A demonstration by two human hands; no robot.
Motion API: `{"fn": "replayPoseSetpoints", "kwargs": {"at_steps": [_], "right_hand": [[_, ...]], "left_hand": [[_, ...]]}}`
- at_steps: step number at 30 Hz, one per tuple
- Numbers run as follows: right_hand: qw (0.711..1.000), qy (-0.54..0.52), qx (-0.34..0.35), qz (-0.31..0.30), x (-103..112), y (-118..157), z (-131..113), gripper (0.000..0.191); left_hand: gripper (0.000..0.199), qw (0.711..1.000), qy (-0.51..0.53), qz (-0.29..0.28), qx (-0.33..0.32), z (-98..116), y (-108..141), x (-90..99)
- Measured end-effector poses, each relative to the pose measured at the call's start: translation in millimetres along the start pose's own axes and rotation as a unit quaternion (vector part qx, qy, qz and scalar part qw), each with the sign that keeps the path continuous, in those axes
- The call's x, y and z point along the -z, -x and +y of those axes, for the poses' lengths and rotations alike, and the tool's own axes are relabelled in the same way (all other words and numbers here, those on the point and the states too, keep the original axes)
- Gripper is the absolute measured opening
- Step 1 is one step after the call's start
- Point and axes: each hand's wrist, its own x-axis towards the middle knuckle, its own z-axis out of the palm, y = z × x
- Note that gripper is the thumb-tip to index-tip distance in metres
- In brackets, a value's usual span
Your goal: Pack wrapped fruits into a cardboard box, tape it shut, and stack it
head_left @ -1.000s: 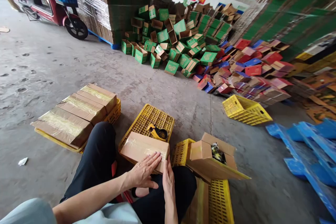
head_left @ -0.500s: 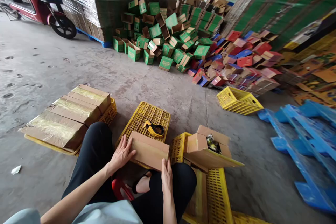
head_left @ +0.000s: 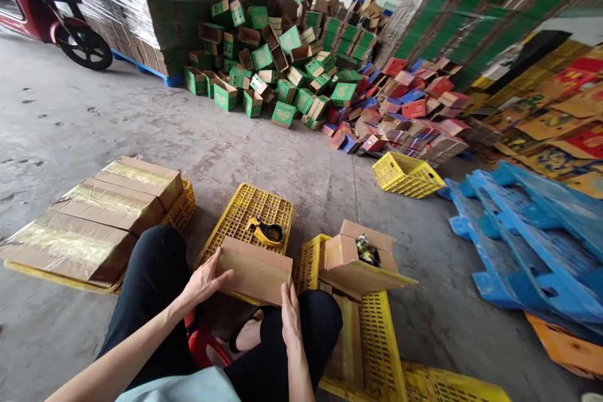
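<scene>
A closed brown cardboard box (head_left: 257, 271) lies between my two hands, over the near part of a yellow plastic crate (head_left: 247, 198) with a grid top. My left hand (head_left: 206, 277) grips its left end, the thumb on the upper face. At the right end my right hand (head_left: 291, 314) presses with its fingers along the side. Just beyond the box, a yellow and black tape dispenser (head_left: 267, 232) rests on the grid. To the right, an open cardboard box (head_left: 340, 257) has its flaps up and holds dark and yellowish items I cannot make out.
Taped cardboard boxes (head_left: 106, 201) fill a crate at left. Another yellow crate (head_left: 384, 342) holding boxes stands by my right knee. An empty yellow crate (head_left: 407, 176) and blue pallets (head_left: 513, 232) lie farther right. Green cartons (head_left: 282, 114) are heaped behind.
The view has turned slightly right, so everything sits farther left. Both hands stay at the ends of the cardboard box; the left fingers have moved from its upper face toward its left edge.
</scene>
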Motion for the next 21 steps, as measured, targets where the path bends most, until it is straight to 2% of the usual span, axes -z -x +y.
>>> {"fn": "replayPoseSetpoints", "kwargs": {"at_steps": [4,7,10,12,16,21], "right_hand": [[1.000,-0.002,0.013,-0.013,-13.6,-3.1,-3.9,0.088],[0.999,0.041,0.014,-0.021,-24.6,-9.8,-2.2,0.097],[0.997,0.079,0.023,-0.011,-33.8,-13.2,1.1,0.107],[0.994,0.090,0.058,0.004,-39.2,-10.8,1.9,0.106],[0.971,0.164,0.166,0.054,-44.5,2.0,-0.4,0.088],[0.936,0.286,0.201,0.035,-42.9,13.6,-7.9,0.073]], "left_hand": [[0.092,0.997,-0.073,0.012,-0.014,-21.6,-0.4,-0.4],[0.089,0.992,-0.115,0.015,-0.043,-43.2,1.5,-11.2],[0.084,0.983,-0.147,0.048,-0.097,-56.8,5.3,-25.3],[0.081,0.974,-0.165,0.077,-0.132,-60.3,6.2,-31.5],[0.078,0.960,-0.194,0.101,-0.174,-60.1,1.5,-32.9],[0.086,0.940,-0.251,0.120,-0.199,-51.1,-8.1,-36.2]]}}
